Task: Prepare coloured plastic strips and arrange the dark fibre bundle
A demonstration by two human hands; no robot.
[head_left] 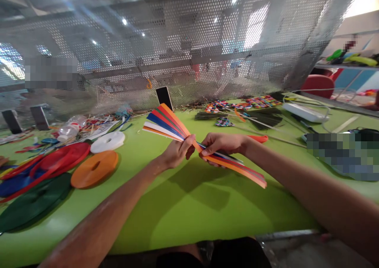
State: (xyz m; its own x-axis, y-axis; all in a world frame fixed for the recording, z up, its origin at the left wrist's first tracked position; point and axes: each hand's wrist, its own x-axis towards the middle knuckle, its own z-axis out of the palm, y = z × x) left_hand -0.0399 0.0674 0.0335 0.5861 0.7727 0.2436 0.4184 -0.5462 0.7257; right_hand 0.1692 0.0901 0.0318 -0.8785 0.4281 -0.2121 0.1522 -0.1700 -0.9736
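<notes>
A bundle of flat coloured strips (170, 122) is held above the green table, in orange, red, green, blue and white. My left hand (178, 151) pinches the bundle near its middle, and the strips fan out above it to the upper left. Close beside it, my right hand (217, 146) grips the same bundle, whose other ends stick out to the lower right. Both hands are closed, and the fingers hide the middle of the strips. Left of my hands lie an orange strip roll (102, 173) and a white strip roll (108, 142).
Red (66, 157) and dark green strip rolls (35, 201) lie on the green table (189, 224) at left. A clear plastic bottle (71, 129) is behind them. Woven colourful pieces (225, 122) and a white power strip (304, 113) lie at back right. A perforated metal screen (177, 55) stands behind.
</notes>
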